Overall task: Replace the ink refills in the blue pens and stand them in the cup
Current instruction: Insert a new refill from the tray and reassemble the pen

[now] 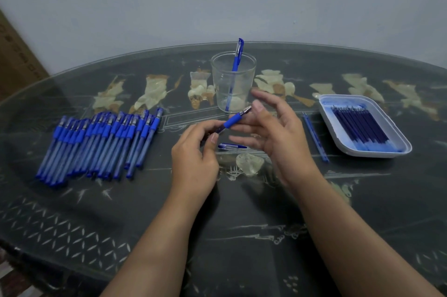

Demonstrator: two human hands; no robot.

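Observation:
My left hand (196, 151) grips the barrel of an uncapped blue pen (233, 120), which points up and right. My right hand (275, 127) touches the pen's metal tip end with thumb and forefinger, the other fingers spread. Under my hands a pen cap (229, 147) lies on the table. A clear plastic cup (233, 84) stands just beyond, with one capped blue pen (238, 55) upright inside it. Several blue pens (101, 144) lie in a row at the left. A white tray (362, 125) at the right holds several dark blue refills. One loose refill (314, 137) lies left of the tray.
The glass-topped dark table (217, 236) has a curved near-left edge and a pale wall close behind it. A brown cardboard box (14, 55) stands at the far left beyond the table edge.

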